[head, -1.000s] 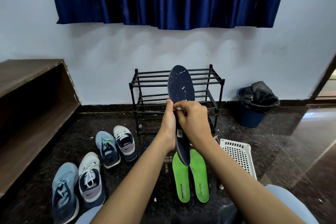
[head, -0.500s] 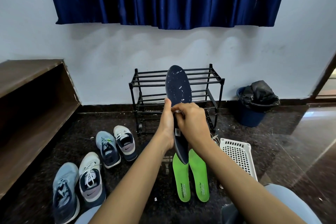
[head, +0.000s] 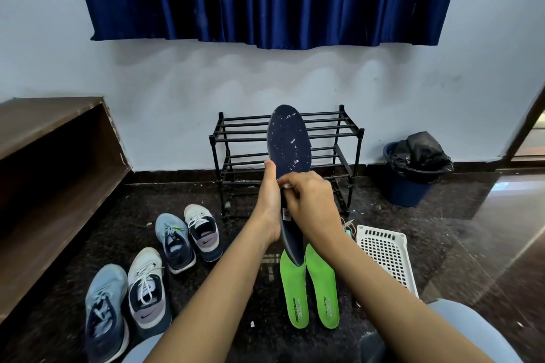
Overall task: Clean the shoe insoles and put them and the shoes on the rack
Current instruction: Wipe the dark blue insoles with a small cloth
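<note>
A dark blue insole (head: 289, 141) speckled with white bits stands upright in front of me. My left hand (head: 269, 203) grips its left edge at mid-length. My right hand (head: 309, 203) is curled against its face and pinches a small white bit. Two green insoles (head: 308, 289) lie side by side on the floor below. An empty black rack (head: 236, 138) stands against the wall behind the dark blue insole. Two pairs of sneakers sit on the floor to the left, one pair near (head: 126, 300) and one farther (head: 188, 236).
A white perforated basket (head: 386, 253) lies on the floor to the right of the green insoles. A blue bin with a black bag (head: 413, 174) stands at the right wall. A brown wooden shelf (head: 50, 156) runs along the left. My knees show at the bottom edge.
The dark blue insole has tilted slightly left and my right hand has shifted a little along its face. Everything on the floor is as before.
</note>
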Motion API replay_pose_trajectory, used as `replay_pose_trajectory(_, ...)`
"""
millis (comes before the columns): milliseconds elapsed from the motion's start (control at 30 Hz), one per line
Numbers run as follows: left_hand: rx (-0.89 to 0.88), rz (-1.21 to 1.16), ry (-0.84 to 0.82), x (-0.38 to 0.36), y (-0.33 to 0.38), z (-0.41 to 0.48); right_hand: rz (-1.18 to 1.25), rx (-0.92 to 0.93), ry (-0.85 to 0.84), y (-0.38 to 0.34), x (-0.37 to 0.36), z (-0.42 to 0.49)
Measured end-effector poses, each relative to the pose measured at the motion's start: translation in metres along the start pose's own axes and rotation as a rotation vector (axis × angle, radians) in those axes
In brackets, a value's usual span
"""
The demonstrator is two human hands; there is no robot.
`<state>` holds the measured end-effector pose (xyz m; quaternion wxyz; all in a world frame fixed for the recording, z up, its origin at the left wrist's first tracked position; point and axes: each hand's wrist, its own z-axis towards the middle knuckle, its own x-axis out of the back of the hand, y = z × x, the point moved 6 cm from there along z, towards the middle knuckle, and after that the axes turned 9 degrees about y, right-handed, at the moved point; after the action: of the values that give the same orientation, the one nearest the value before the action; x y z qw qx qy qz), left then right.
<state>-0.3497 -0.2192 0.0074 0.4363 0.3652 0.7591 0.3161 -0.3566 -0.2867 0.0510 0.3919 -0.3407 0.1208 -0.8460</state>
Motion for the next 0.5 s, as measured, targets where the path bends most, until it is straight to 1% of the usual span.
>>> replay_pose_trajectory(133, 0.010, 0.000, -0.063, -0.012, -0.012, -0.006, -0.041, -0.031, 0.073, 0.007, 0.007, 0.015)
replay_pose_trajectory(267, -0.041, 0.055, -0.040, -0.013, -0.013, -0.005, -0.022, -0.077, 0.090, 0.012, 0.008, 0.018)
replay_pose_trajectory(367, -0.023, 0.059, -0.014, -0.007, -0.004, -0.004, -0.005, -0.072, 0.067, 0.009, 0.005, 0.011)
replay_pose_trajectory(500, -0.029, 0.041, 0.019, 0.001, 0.004, 0.000, 0.010, -0.011, -0.001, -0.001, -0.004, 0.002)
